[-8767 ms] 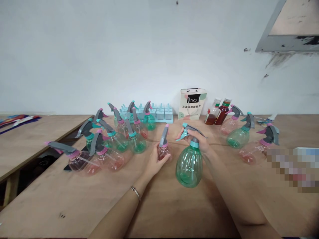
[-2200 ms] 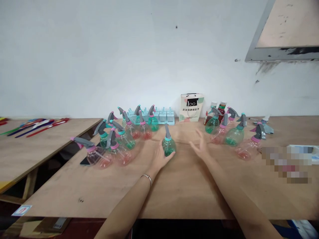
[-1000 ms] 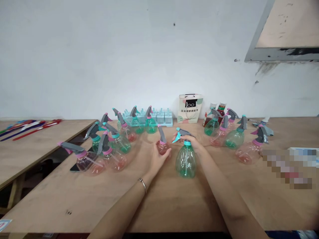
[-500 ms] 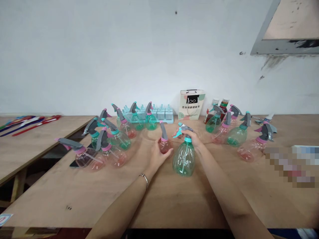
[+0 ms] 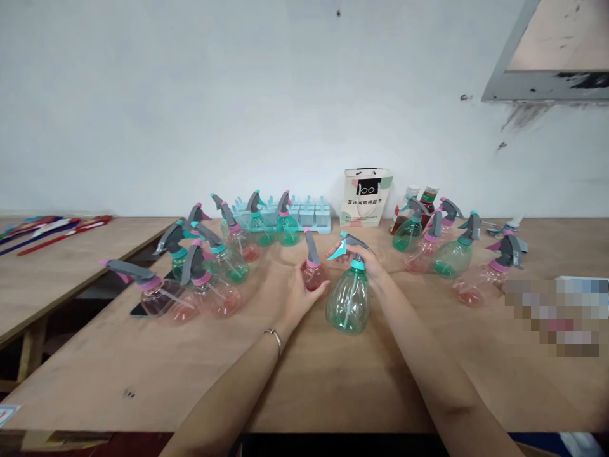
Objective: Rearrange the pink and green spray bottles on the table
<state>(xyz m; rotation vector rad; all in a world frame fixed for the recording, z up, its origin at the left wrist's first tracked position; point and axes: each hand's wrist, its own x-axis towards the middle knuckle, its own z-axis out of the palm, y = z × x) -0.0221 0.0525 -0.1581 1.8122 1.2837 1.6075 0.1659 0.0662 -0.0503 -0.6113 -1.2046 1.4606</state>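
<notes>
My left hand (image 5: 304,291) is wrapped around the body of a pink spray bottle (image 5: 314,277) with a grey and pink head, which stands upright in front of me. Just to its right, my right hand (image 5: 368,261) grips the neck and grey head of a green spray bottle (image 5: 349,301). That bottle's turquoise trigger (image 5: 338,248) points left, and the bottle tilts slightly. Whether its base touches the table I cannot tell. The two held bottles are close beside each other.
Several pink and green spray bottles (image 5: 226,301) crowd the left of the wooden table (image 5: 304,381); another group (image 5: 450,257) stands at the right. Along the wall are a light blue ice-pop mould (image 5: 314,219), a paper bag (image 5: 366,198) and two sauce bottles (image 5: 429,198). A phone (image 5: 139,311) lies left.
The green bottle in my right hand has shifted slightly left and tilts a little more. My left hand keeps its hold on the pink bottle. The view has moved slightly.
</notes>
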